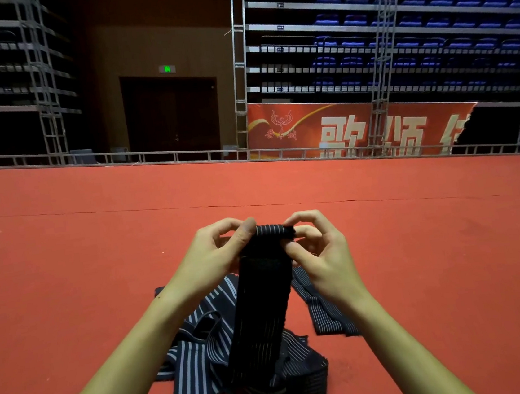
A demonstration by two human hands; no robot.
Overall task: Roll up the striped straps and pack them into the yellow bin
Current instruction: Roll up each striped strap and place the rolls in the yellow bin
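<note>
Starting the first turns, we pinch the top end of one striped strap (265, 296) with our left hand (217, 256) and right hand (318, 251); loose straps (193, 360) lie unrolled on the red carpet (66, 267), and no yellow bin shows.

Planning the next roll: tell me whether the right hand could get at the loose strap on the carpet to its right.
Probably yes: the loose strap lies uncovered just below the right hand, but that hand first has to release the held strap.
</note>
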